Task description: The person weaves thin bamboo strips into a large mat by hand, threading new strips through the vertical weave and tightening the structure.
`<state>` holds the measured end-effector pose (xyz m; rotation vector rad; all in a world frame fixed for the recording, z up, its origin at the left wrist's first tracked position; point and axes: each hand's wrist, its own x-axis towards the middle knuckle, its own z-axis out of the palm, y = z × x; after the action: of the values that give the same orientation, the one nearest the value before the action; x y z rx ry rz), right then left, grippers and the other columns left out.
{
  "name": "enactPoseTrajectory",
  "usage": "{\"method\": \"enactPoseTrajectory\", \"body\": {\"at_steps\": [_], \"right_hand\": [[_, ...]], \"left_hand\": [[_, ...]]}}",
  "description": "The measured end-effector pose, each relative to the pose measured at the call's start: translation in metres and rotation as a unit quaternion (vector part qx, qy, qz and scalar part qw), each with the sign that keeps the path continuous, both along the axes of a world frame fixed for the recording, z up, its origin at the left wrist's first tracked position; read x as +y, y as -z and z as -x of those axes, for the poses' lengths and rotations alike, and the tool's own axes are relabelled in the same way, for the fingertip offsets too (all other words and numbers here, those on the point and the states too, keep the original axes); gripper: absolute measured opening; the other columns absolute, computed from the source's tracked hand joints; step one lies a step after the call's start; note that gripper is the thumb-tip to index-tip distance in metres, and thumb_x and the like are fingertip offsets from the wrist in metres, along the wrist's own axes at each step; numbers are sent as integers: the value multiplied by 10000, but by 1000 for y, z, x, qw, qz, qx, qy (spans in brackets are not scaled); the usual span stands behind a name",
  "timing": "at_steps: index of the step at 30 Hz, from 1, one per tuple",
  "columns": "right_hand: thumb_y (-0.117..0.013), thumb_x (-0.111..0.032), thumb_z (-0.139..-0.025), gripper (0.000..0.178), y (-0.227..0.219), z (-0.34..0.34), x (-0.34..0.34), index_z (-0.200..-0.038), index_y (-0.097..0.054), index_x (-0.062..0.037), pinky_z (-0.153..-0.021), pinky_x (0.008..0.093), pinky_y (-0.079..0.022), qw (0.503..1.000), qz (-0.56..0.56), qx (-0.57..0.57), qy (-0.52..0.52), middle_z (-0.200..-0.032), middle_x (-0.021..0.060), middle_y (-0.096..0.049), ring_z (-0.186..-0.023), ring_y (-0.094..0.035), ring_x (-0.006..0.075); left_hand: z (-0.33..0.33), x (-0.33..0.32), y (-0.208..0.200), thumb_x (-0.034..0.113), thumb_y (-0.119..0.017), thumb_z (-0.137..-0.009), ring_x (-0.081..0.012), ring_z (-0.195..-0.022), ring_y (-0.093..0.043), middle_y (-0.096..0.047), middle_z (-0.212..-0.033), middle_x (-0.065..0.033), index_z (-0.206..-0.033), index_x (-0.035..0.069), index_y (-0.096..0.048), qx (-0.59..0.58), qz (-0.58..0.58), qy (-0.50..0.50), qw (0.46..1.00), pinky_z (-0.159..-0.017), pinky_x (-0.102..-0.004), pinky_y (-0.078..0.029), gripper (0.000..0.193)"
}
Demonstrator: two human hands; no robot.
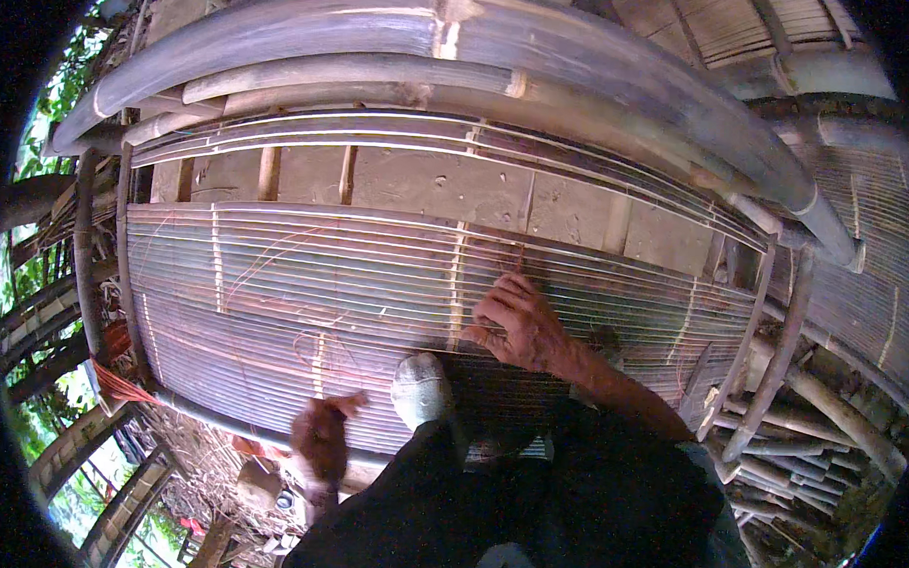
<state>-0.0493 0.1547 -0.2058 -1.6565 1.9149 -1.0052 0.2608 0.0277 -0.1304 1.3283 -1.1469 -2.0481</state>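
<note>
Over the slatted bamboo panel (304, 289), my right hand (518, 321) has its fingers curled together near a pale lengthwise line across the slats. What they grip, if anything, is too small to make out. My left hand (324, 440) is lower, by the panel's near edge, and smeared by motion. Its fingers point right, and I cannot tell whether it holds anything. Thin reddish cord (317, 349) lies in loose loops on the slats above the left hand. Between both hands a pale, rounded foot or shoe (421, 388) rests on the panel.
Thick bamboo poles (603, 54) run across the far side, with narrow strips (310, 129) stretched below them. A bundle of red cord (121, 383) hangs at the left post. Stacked bamboo poles (799, 466) lie at the right. Dry litter (199, 440) covers the ground at lower left.
</note>
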Motion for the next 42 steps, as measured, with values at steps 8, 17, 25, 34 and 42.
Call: {"method": "enactPoseTrajectory", "body": {"at_steps": [8, 17, 25, 34, 42], "right_hand": [[-699, -181, -869, 194, -1, 77, 0, -1013, -676, -53, -860, 410, -525, 971, -24, -58, 232, -1018, 149, -689, -997, -659, 315], [-607, -153, -920, 286, 73, 140, -13, -1194, -668, -94, -829, 355, -542, 945, -283, -126, 101, -1042, 185, -717, -910, -720, 265], [-635, -146, -846, 290, 127, 143, 1, -1119, -733, -133, -856, 354, -522, 915, -342, -157, 144, -1038, 176, -724, -949, -696, 270], [-593, -106, -841, 234, 79, 143, -8, -1018, -726, -30, -802, 322, -530, 923, -271, -250, 110, -953, 114, -738, -860, -687, 216], [-536, -227, -948, 257, 23, 145, 28, -847, -615, -4, -918, 380, -478, 858, -65, -499, 103, -693, 28, -556, -784, -607, 205]], "left_hand": [[-7, -185, -30, 190, -478, -1022, -144, -859, -505, -573, -1214, -120, -1329, -63, -495, -85, 224, -156, 958, -746, -261, -452, 398], [292, -91, 133, 1, -635, -718, -368, -912, -669, -690, -928, -184, -891, 69, -714, -173, 576, 456, 656, -768, -443, -562, 202], [344, -47, 191, 182, -808, -705, -398, -890, -691, -689, -915, -245, -906, -13, -662, -191, 414, 592, 665, -739, -445, -569, 316], [331, -65, 211, 169, -837, -650, -370, -882, -694, -696, -919, -218, -1003, -8, -607, -139, 372, 563, 725, -739, -412, -569, 457], [318, -92, 108, 253, -800, -668, -385, -921, -652, -689, -975, -171, -1043, 95, -627, -188, 432, 524, 710, -768, -468, -541, 442]]}}
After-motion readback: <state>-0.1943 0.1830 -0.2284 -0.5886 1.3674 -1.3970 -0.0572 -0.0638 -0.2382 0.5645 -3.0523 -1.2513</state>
